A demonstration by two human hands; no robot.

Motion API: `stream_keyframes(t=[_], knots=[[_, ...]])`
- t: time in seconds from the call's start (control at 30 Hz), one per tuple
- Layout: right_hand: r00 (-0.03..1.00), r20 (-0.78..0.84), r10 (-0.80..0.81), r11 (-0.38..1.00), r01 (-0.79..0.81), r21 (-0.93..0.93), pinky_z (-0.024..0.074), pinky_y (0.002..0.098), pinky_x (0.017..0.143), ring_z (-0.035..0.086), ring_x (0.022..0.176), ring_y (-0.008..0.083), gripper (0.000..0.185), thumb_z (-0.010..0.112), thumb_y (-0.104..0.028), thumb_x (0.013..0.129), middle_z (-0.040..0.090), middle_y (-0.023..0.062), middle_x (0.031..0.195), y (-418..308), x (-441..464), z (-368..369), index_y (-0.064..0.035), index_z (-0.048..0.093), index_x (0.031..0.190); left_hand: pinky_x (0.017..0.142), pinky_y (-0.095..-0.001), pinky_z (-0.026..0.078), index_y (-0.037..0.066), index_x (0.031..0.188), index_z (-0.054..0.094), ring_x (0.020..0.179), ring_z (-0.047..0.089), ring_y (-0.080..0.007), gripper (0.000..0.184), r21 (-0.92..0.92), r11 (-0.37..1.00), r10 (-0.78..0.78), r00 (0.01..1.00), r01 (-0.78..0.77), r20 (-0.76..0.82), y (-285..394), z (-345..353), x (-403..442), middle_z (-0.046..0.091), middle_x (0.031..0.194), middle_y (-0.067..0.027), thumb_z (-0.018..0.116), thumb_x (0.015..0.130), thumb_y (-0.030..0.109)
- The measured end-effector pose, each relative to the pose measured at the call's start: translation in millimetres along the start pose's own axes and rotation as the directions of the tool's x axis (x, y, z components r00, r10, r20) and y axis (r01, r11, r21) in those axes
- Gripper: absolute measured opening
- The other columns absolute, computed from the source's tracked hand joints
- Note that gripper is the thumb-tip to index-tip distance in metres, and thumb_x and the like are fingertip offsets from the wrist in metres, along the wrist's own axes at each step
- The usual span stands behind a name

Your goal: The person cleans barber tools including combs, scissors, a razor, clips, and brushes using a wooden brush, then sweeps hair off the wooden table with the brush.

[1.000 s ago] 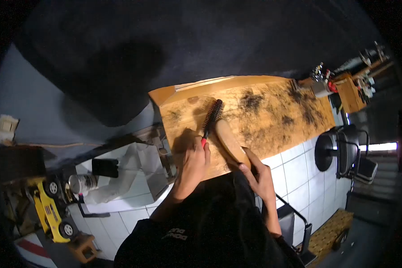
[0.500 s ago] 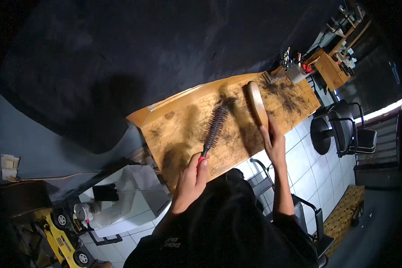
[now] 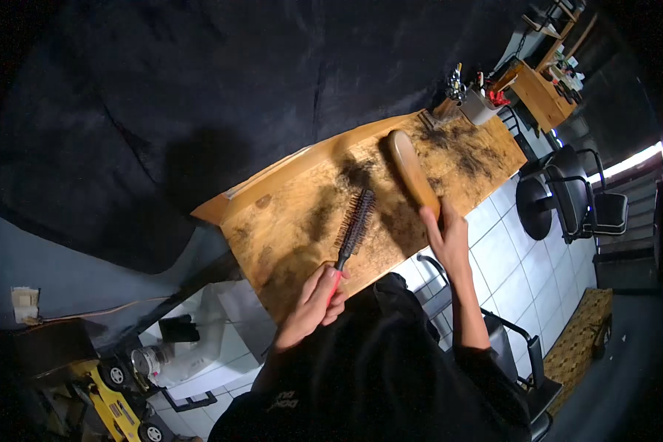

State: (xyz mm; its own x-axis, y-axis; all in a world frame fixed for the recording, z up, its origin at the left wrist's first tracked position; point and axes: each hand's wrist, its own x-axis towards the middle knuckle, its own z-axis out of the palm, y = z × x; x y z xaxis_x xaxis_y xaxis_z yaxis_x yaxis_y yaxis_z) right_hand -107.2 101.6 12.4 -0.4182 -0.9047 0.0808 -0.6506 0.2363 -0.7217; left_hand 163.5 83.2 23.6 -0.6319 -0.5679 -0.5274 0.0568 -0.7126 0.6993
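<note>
My left hand (image 3: 315,307) is closed around the red handle of a round hairbrush (image 3: 357,221), whose dark bristled barrel points up and away over the wooden counter (image 3: 287,243). My right hand (image 3: 449,237) grips the near end of a long wooden-backed brush (image 3: 411,166). Its smooth back faces up, so any bristles underneath are hidden. The two brushes are apart. Dark hair clippings (image 3: 468,151) are scattered across the counter around them.
At the counter's far right corner stand a grey container (image 3: 480,109) and a holder with tools. Black salon chairs (image 3: 571,195) are on the white tiled floor (image 3: 486,243). A yellow toy vehicle (image 3: 118,405) and a white cabinet (image 3: 217,353) are at lower left.
The round brush has turned slightly in my left hand, showing more of its red handle. The wooden brush has tilted further left at its far end. The camera view has shifted a little.
</note>
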Motion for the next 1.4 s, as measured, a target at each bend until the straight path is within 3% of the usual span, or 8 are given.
stream_keyframes(t=[0.13, 0.43, 0.53, 0.63, 0.87, 1.03, 1.13, 1.4], knots=[[0.859, 0.221, -0.461, 0.887, 0.450, 0.102, 0.0472, 0.0378, 0.050, 0.061, 0.053, 0.0301, 0.046, 0.068, -0.048, 0.084, 0.058, 0.0155, 0.059, -30, -42, 11, -0.0026, 0.060, 0.087, 0.041, -0.0165, 0.019, 0.010, 0.104, 0.049, 0.049, 0.029, -0.0016, 0.028, 0.036, 0.998, 0.048, 0.993, -0.044, -0.108, -11, 1, 17, 0.037, 0.071, 0.0042, 0.036, 0.104, 0.035], [0.991, -0.117, 0.060, 0.978, -0.082, -0.192, 0.0473, 0.0371, 0.051, 0.061, 0.052, 0.0318, 0.048, 0.070, -0.048, 0.082, 0.058, 0.0173, 0.057, 11, 0, -7, -0.0016, 0.060, 0.089, 0.041, -0.0158, 0.019, 0.015, 0.121, 0.043, 0.050, 0.030, -0.0009, 0.025, -0.154, 0.986, -0.044, 0.993, 0.062, 0.113, -1, -1, 0, 0.038, 0.072, 0.0035, 0.041, 0.103, 0.033], [0.990, 0.111, -0.085, 0.978, 0.062, 0.198, 0.0475, 0.0369, 0.052, 0.061, 0.055, 0.0329, 0.048, 0.072, -0.047, 0.080, 0.057, 0.0166, 0.059, -13, -30, -4, -0.0017, 0.059, 0.089, 0.042, -0.0157, 0.022, 0.015, 0.118, 0.042, 0.051, 0.031, -0.0015, 0.022, -0.126, 0.991, 0.051, 0.998, -0.046, 0.038, -5, 3, 12, 0.043, 0.074, 0.0015, 0.040, 0.103, 0.031], [0.874, 0.255, -0.414, 0.906, 0.423, 0.022, 0.0492, 0.0373, 0.054, 0.063, 0.056, 0.0303, 0.049, 0.074, -0.051, 0.076, 0.057, 0.0148, 0.059, -31, -55, 8, -0.0042, 0.061, 0.084, 0.043, -0.0158, 0.024, 0.013, 0.108, 0.045, 0.051, 0.031, -0.0013, 0.018, -0.050, 0.989, 0.140, 0.990, -0.139, 0.008, -24, -7, 21, 0.045, 0.077, 0.0019, 0.040, 0.103, 0.029], [0.976, -0.216, -0.031, 0.991, 0.001, -0.136, 0.0437, 0.0366, 0.047, 0.060, 0.050, 0.0296, 0.049, 0.070, -0.046, 0.082, 0.056, 0.0171, 0.056, 21, -6, 7, 0.0003, 0.056, 0.085, 0.043, -0.0154, 0.022, 0.007, 0.108, 0.050, 0.054, 0.033, -0.0007, 0.019, 0.007, 0.998, 0.067, 0.995, -0.067, 0.073, -3, -5, -2, 0.044, 0.080, 0.0023, 0.041, 0.103, 0.023], [0.991, -0.030, -0.129, 0.950, 0.132, 0.283, 0.0460, 0.0326, 0.052, 0.058, 0.055, 0.0183, 0.038, 0.072, -0.036, 0.083, 0.056, 0.0125, 0.060, -14, -39, 17, -0.0012, 0.060, 0.091, 0.042, -0.0162, 0.026, 0.008, 0.116, 0.043, 0.051, 0.035, -0.0022, 0.019, 0.004, 0.990, 0.141, 0.989, -0.141, -0.053, -6, -2, 0, 0.052, 0.083, -0.0046, 0.048, 0.100, 0.017], [0.887, 0.219, -0.406, 0.913, 0.384, 0.137, 0.0480, 0.0369, 0.053, 0.057, 0.052, 0.0313, 0.047, 0.077, -0.047, 0.073, 0.055, 0.0121, 0.061, -19, -61, 41, -0.0054, 0.062, 0.088, 0.042, -0.0168, 0.029, 0.006, 0.105, 0.044, 0.049, 0.036, -0.0025, 0.012, 0.095, 0.968, 0.238, 0.970, -0.232, -0.048, -7, -1, 6, 0.055, 0.082, -0.0055, 0.046, 0.101, 0.017], [0.987, -0.153, -0.043, 0.996, 0.053, 0.067, 0.0431, 0.0330, 0.049, 0.051, 0.048, 0.0212, 0.043, 0.072, -0.037, 0.084, 0.051, 0.0134, 0.056, -25, -11, 21, 0.0025, 0.054, 0.082, 0.046, -0.0186, 0.031, 0.003, 0.095, 0.050, 0.053, 0.038, -0.0028, 0.018, 0.186, 0.963, 0.203, 0.979, -0.197, -0.017, 9, -9, -15, 0.050, 0.071, -0.0002, 0.042, 0.102, 0.017]])
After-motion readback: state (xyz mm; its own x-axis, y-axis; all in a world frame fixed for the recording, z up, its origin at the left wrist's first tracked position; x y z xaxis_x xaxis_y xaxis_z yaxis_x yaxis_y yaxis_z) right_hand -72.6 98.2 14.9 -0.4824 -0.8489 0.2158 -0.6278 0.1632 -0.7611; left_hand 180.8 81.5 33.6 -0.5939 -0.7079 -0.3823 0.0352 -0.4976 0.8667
